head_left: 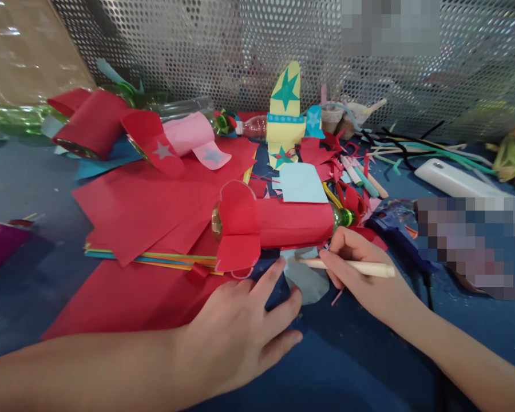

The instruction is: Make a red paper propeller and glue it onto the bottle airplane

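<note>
My right hand [360,254] is closed around a cream marker pen [375,269], its tip pointing left at a pale blue piece of paper [311,286]. That paper lies on the blue table, partly under a bottle wrapped in red paper [298,223]. Fingers spread, my left hand [244,326] rests palm down, its fingertips at the paper's left edge and just below the bottle. Red rounded flaps [239,226] stick out at the bottle's left end, and its green neck [343,217] points right. Another pale blue piece [302,182] sits against the bottle's far side.
Red sheets [154,206] are stacked at left. Behind stand paper-covered bottles, one red [96,123], one pink [189,134], one yellow with stars [285,123]. Several markers [364,177] and scraps lie at centre right. A blue glue gun [401,237] and white device [459,180] are at right.
</note>
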`<state>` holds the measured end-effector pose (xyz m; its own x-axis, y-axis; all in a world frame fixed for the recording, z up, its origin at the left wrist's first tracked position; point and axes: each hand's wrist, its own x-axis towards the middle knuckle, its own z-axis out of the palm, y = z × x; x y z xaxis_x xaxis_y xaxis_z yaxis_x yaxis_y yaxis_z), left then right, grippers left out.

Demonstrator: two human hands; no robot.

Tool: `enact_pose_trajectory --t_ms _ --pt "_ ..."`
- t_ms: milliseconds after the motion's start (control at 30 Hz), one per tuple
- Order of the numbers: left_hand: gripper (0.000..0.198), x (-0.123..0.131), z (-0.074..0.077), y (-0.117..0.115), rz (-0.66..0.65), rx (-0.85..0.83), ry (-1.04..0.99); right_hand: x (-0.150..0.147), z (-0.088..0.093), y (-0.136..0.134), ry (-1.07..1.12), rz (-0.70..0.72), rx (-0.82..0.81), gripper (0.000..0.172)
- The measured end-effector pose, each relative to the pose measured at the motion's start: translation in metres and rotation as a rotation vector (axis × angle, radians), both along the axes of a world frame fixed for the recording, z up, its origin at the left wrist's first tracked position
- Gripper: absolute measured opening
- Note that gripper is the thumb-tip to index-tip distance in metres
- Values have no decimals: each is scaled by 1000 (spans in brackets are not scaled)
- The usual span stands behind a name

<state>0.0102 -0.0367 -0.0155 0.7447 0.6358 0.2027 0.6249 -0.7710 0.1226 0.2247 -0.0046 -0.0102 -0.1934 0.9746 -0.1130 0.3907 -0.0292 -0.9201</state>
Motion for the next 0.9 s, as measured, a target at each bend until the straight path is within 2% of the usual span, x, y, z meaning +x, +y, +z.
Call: enact_pose_trajectory --t_ms 900 --pt "32 1 -1 1 0 4 9 -1 -1 2 -3 9 8 25"
